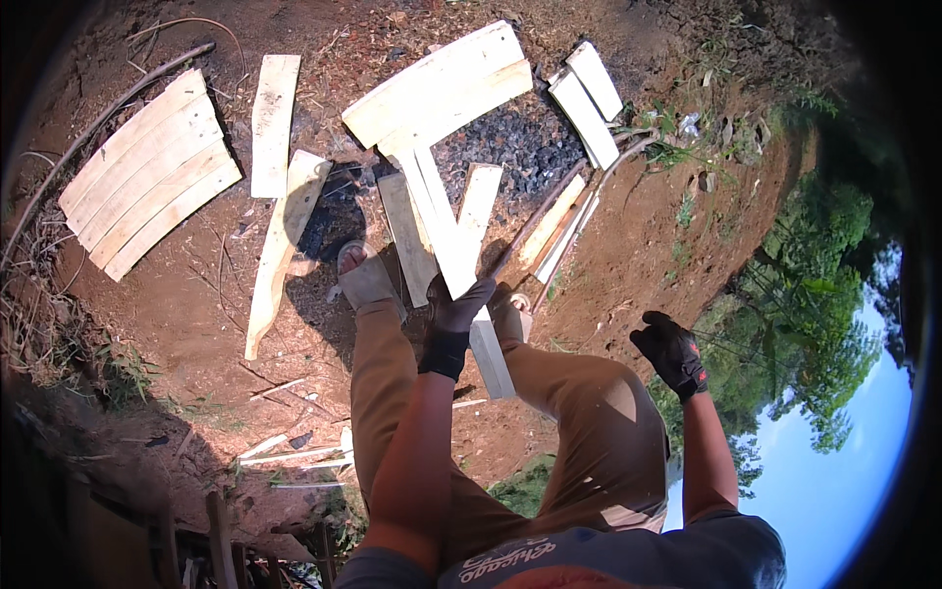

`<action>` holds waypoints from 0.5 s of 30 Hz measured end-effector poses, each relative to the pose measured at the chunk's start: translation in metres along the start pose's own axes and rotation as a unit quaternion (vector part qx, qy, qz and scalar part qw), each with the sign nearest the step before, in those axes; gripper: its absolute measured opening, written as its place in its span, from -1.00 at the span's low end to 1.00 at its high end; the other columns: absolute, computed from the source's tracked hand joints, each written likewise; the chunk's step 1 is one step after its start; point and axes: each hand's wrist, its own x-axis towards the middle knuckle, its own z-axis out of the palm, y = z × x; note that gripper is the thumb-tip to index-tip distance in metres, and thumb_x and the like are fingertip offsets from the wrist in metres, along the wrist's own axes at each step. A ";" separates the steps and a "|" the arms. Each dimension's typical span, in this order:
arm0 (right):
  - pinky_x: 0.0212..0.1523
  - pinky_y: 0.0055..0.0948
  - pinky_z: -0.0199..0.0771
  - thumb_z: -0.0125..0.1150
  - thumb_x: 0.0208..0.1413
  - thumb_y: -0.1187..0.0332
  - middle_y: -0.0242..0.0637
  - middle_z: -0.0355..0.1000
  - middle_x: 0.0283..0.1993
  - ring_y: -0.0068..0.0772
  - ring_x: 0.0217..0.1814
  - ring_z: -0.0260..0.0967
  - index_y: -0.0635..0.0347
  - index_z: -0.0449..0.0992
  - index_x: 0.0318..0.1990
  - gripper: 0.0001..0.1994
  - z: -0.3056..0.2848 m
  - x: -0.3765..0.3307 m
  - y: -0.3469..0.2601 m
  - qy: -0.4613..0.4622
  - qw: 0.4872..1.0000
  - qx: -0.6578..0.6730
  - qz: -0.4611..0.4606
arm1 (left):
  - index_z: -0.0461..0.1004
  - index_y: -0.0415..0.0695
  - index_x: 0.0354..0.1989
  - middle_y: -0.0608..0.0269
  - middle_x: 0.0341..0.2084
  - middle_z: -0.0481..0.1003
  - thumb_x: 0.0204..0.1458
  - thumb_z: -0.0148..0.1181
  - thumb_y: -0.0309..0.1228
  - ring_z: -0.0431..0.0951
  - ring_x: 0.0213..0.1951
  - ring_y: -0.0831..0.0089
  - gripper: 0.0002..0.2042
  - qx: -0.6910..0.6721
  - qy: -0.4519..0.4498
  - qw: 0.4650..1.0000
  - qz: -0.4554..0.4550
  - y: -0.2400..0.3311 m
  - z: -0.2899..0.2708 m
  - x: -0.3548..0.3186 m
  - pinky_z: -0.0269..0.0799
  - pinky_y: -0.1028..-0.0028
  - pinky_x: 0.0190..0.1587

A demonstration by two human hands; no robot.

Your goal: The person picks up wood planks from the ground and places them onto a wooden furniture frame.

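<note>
My left hand point(459, 316), in a dark glove, is closed around a narrow pale wooden board point(444, 221). The board slants between my legs, its far end near other planks and its lower end point(494, 363) showing below my fingers. Out to the right, my gloved right hand point(672, 355) is raised away from the wood, fingers loosely bent and apart, with nothing seen in it. Just beyond my left hand lie a short board point(407, 224) and another pale board point(480, 201), partly hidden by the held one.
A row of planks point(152, 177) lies at far left, beside two long boards point(276, 123). Wide boards point(439, 86) lie ahead over dark charred bits point(525, 147). More boards point(587, 108) and a bent pole point(589, 206) are at right. My feet point(365, 275) stand on brown soil.
</note>
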 end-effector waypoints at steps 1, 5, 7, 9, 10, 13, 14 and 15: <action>0.00 -0.20 0.64 0.46 0.14 0.03 -0.14 0.69 -0.19 -0.08 -0.04 0.67 0.18 0.56 0.15 -0.46 -0.011 0.012 0.004 0.007 1.000 -0.029 0.008 | 0.48 -0.36 0.02 0.08 -0.11 0.55 0.32 0.16 -0.40 0.58 -0.09 0.29 -0.74 0.158 0.040 0.985 0.050 0.003 0.006 0.002 0.54 0.29 0.03; 0.04 -0.13 0.62 0.45 0.12 -0.07 -0.12 0.69 -0.17 -0.03 -0.03 0.65 0.18 0.56 0.18 -0.39 -0.015 0.119 0.016 0.026 0.998 -0.056 -0.005 | 0.60 -0.30 -0.07 0.24 -0.25 0.60 0.14 0.42 -0.33 0.59 -0.19 0.47 -0.70 0.562 0.196 0.798 0.090 -0.003 0.063 0.010 0.53 0.38 -0.08; 0.09 -0.06 0.59 0.42 0.11 -0.14 -0.07 0.67 -0.12 0.02 0.02 0.63 0.19 0.50 0.27 -0.29 0.001 0.214 0.030 0.061 0.992 -0.110 -0.023 | 0.52 -0.36 -0.08 0.19 -0.31 0.51 0.08 0.42 -0.26 0.49 -0.25 0.43 -0.59 0.698 0.252 0.664 0.091 -0.034 0.135 0.012 0.45 0.32 -0.11; 0.17 -0.02 0.54 0.41 0.11 -0.16 0.00 0.63 0.01 0.06 0.13 0.58 0.18 0.40 0.38 -0.20 0.016 0.314 0.008 0.069 0.985 -0.150 -0.041 | 0.55 -0.34 -0.01 0.17 -0.27 0.59 0.02 0.50 -0.23 0.55 -0.23 0.44 -0.52 0.697 0.321 0.621 0.157 -0.038 0.135 0.009 0.49 0.34 -0.15; 0.21 -0.01 0.52 0.40 0.11 -0.16 0.03 0.59 0.11 0.08 0.20 0.54 0.18 0.34 0.43 -0.16 0.015 0.366 -0.002 0.063 0.985 -0.159 -0.032 | 0.57 -0.34 0.02 0.15 -0.25 0.62 -0.01 0.54 -0.22 0.58 -0.21 0.44 -0.48 0.695 0.346 0.600 0.191 -0.039 0.135 0.015 0.50 0.35 -0.17; 0.31 0.03 0.45 0.36 0.14 -0.10 0.04 0.36 0.41 0.11 0.42 0.37 0.19 0.19 0.52 -0.11 0.010 0.504 -0.001 0.147 0.961 -0.229 -0.054 | 0.58 -0.25 0.05 0.18 -0.15 0.65 -0.02 0.56 -0.25 0.64 -0.18 0.41 -0.50 0.702 0.356 0.611 0.081 -0.032 0.158 0.036 0.55 0.35 -0.11; 0.33 0.05 0.43 0.33 0.16 -0.06 0.04 0.28 0.48 0.12 0.47 0.32 0.19 0.14 0.54 -0.11 0.016 0.517 -0.022 0.132 0.970 -0.200 -0.035 | 0.57 -0.24 0.07 0.16 -0.12 0.66 0.00 0.56 -0.27 0.66 -0.14 0.39 -0.51 0.692 0.385 0.605 0.084 -0.038 0.180 0.033 0.57 0.34 -0.09; 0.33 0.06 0.43 0.27 0.20 -0.01 0.05 0.29 0.48 0.11 0.48 0.32 0.18 0.14 0.54 -0.17 0.026 0.536 -0.028 0.158 0.959 -0.227 -0.060 | 0.57 -0.22 0.08 0.16 -0.12 0.66 0.01 0.55 -0.29 0.67 -0.13 0.37 -0.52 0.718 0.387 0.568 0.109 -0.044 0.198 0.033 0.58 0.32 -0.08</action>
